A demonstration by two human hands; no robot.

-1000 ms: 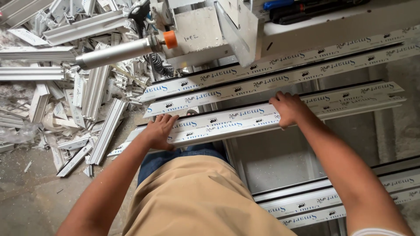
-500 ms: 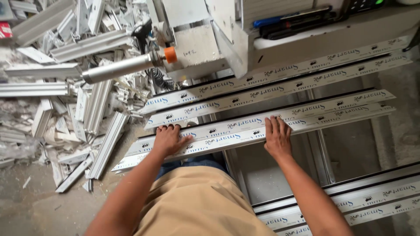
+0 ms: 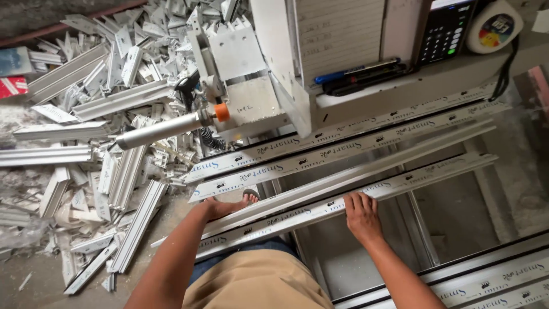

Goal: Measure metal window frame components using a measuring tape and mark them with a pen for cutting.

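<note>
At the far left of the frame, a heap of white profile offcuts (image 3: 97, 149) covers the floor, with longer lengths lying among short scraps. Just right of it, in the upper middle, the cutting machine (image 3: 246, 86) stands with a grey cylinder (image 3: 160, 130) pointing left, capped by an orange ring (image 3: 222, 112).

Your left hand (image 3: 220, 207) sits at lower centre-left, palm turned up and slipped under the near white profile (image 3: 320, 197); a thumb or fingertip shows above the strip's edge, so the hand cups it from below rather than closing fully round it. That profile runs diagonally from lower left to the right edge, tilted up on its side, lying just in front of two other printed profiles (image 3: 343, 149) that rest side by side on the machine bed.

Your right hand (image 3: 361, 217), at lower centre, lies flat with fingers spread on the lower flange of the same near profile, pressing on top without curling round it.

Further right, at the top, a blue pen (image 3: 349, 73) lies on a ledge beside a black keypad (image 3: 445, 31). More printed profiles (image 3: 492, 280) cross the lower right corner.
</note>
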